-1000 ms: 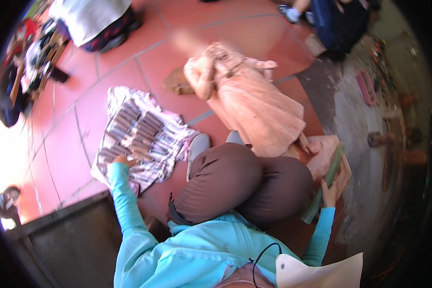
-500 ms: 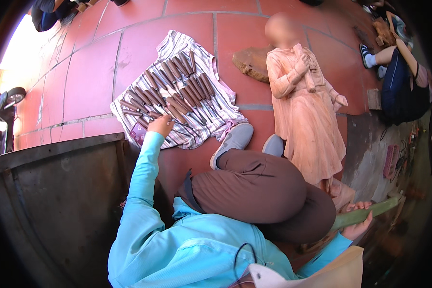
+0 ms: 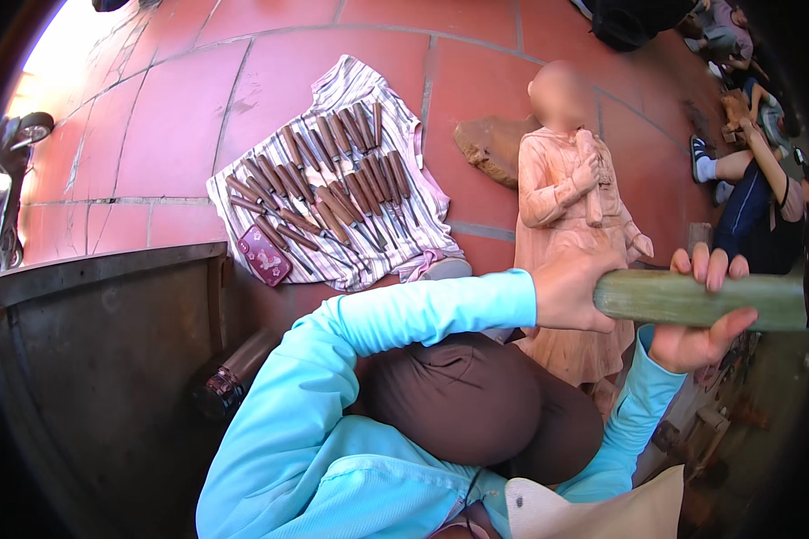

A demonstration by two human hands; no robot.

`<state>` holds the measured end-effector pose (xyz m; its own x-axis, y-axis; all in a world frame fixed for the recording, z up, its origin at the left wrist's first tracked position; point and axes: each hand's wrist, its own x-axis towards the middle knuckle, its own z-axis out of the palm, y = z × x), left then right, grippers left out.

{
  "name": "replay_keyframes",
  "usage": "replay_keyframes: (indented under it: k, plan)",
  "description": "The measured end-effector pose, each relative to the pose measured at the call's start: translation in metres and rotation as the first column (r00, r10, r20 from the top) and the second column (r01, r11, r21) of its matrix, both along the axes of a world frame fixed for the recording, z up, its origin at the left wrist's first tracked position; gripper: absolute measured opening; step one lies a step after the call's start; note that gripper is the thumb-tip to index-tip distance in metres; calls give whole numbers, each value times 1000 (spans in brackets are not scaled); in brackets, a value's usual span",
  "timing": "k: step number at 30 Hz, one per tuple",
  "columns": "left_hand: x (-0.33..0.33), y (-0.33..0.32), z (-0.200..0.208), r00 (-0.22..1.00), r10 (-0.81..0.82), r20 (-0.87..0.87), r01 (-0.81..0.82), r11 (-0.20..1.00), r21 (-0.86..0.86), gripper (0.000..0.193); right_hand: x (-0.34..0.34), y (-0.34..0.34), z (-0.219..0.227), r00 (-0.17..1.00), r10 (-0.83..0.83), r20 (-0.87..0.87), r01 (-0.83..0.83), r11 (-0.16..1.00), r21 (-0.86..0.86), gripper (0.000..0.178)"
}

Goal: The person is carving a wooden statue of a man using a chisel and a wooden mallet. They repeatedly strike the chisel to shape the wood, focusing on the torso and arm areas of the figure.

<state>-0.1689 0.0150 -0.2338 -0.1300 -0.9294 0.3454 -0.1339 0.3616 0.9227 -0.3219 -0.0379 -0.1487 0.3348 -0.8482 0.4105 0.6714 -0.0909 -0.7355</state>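
Note:
A thick, long green club (image 3: pixel 692 300) lies sideways across the right side, above my lap. My right hand (image 3: pixel 701 332) is wrapped round its middle, fingers over the top and thumb below. My left hand (image 3: pixel 573 289) closes on its blunt left end; most of the left fingers are hidden behind it. Under and beyond the club lies a carved wooden figure (image 3: pixel 555 193) in a long robe, holding a rod-shaped piece to its chest. Several brown-handled carving chisels (image 3: pixel 336 205) lie in rows on a striped cloth (image 3: pixel 349 79) at the left.
A pink patterned case (image 3: pixel 265 256) lies on the cloth's near corner. Beside the figure is a flat brown wood slab (image 3: pixel 490 148). A dark metal panel (image 3: pixel 108 332) stands at my left, with a dark bottle-like cylinder (image 3: pixel 234 377) near it. People (image 3: pixel 760 171) sit at far right.
My left hand has left the chisels and come across to the right, onto the club's end. My right hand has raised the club from low beside my knee. The view has shifted.

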Motion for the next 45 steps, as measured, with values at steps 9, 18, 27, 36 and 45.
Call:
replay_keyframes:
  k: [9, 18, 27, 36, 45]
  plan:
    - [78, 21, 21, 951, 212, 224, -231, 971, 63, 46, 23, -45, 13, 24, -985, 173, -515, -160, -842, 63]
    - [168, 16, -40, 935, 296, 194, -349, 860, 372, 33, -20, -55, -42, 121, -814, -568, -371, 493, -787, 24]
    - [240, 44, -267, 355, 235, 905, -930, 191, 315, 56, -85, -29, -71, 39, -441, -897, 251, 873, -418, 19]
    - [287, 50, -286, 617, 240, 749, -786, 224, 576, 48, -118, 2, -75, 204, -347, -915, 456, 861, -224, 23]
    - [215, -1, -174, 530, 848, 24, -771, 470, 429, 19, -158, 28, -56, 195, -302, -933, 557, 817, -148, 28]
